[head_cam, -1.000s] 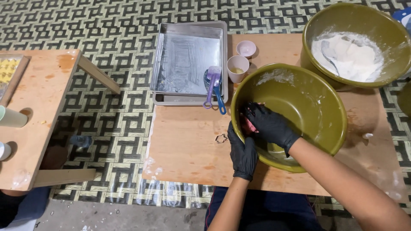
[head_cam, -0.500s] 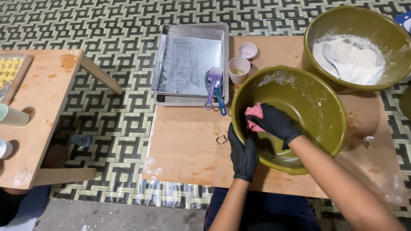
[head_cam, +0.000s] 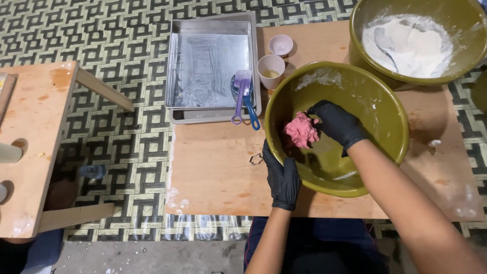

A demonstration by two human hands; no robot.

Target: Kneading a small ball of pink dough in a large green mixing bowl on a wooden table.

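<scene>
Right hand (head_cam: 336, 123), fingers closed on pink dough (head_cam: 301, 130) inside olive bowl (head_cam: 378, 109); left hand (head_cam: 282, 177), fingers clasped on its rim, on the bench (head_cam: 213, 167)

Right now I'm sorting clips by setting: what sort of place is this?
Probably a home baking spot on the floor: low wooden table on a patterned mat, pink dough in an olive bowl, metal baking tray.

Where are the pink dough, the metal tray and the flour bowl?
Lump of pink dough (head_cam: 301, 130), head view, its middle.
Square metal baking tray (head_cam: 210, 68), head view, bare floor.
Olive-green bowl of white flour (head_cam: 366, 19), head view, inner wall.
</scene>
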